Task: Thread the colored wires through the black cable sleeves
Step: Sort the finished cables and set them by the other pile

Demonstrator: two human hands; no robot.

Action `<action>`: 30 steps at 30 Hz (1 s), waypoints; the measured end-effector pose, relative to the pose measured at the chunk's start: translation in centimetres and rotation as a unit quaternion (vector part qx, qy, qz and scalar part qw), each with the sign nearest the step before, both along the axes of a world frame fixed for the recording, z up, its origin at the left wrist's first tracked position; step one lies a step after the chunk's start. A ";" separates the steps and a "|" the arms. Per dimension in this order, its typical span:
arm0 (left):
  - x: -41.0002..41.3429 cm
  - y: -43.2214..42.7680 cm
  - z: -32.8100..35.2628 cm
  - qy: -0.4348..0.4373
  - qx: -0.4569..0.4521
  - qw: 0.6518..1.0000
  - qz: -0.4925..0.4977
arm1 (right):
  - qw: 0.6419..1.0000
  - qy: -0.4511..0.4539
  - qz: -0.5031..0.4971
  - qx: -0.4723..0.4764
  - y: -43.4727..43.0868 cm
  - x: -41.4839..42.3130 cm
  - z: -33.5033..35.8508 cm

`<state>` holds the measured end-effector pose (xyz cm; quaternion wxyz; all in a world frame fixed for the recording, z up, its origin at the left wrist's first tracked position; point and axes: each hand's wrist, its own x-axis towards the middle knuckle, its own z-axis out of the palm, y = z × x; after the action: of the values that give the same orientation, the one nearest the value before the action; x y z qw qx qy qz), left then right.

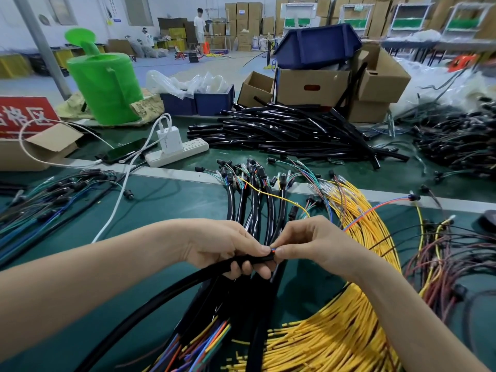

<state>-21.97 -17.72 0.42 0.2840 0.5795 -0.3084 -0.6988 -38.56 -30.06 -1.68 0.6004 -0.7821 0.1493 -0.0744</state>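
Green matting covers a long work table in a warehouse stacked with cartons; far back, a person in white stands on the blue floor.

At the table's far edge, from left to right:
- a red sign leaning behind an open carton
- a bright green watering can
- two blue trays holding clear plastic bags
- cardboard boxes with a dark blue bin tipped on top

In front of the boxes lies a loose pile of cut black tubes. Left of the pile, a white power strip carries a white charger. Its cables trail toward the near edge, past a dark phone.

Close to the hands, sleeved bundles with small black connectors fan away from the viewer. They lie directly beneath the work. A thick sheaf of yellow wires curves along the right, just beside the right forearm. Tangles of dark wire lie at both far sides.

At the centre, above the bundles, the left hand wraps its fingers round one black cable sleeve. The sleeve is matte and tubular, and it arcs down to the lower left. The right hand pinches a blue and orange wire pair between thumb and fingertips right at the sleeve's open end. The colours show just at the mouth. This pair stretches off to the right to a black connector near the table's pale strip.
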 end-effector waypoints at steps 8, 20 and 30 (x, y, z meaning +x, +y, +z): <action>-0.8 -0.2 0.0 0.045 -0.016 0.998 0.039 | 1.000 -0.020 0.002 -0.004 -0.3 -0.4 0.3; -0.3 1.2 0.3 0.078 -0.107 0.991 -0.004 | 0.980 -0.092 -0.039 -0.173 3.6 1.0 1.6; 1.2 3.6 3.1 0.004 -0.144 0.989 0.019 | 0.854 -0.076 -0.127 -0.500 3.2 2.6 2.3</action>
<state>-20.73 -14.07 3.50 0.3789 0.5354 -0.3937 -0.6440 -35.93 -26.88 0.59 0.1238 -0.9430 0.1438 -0.2733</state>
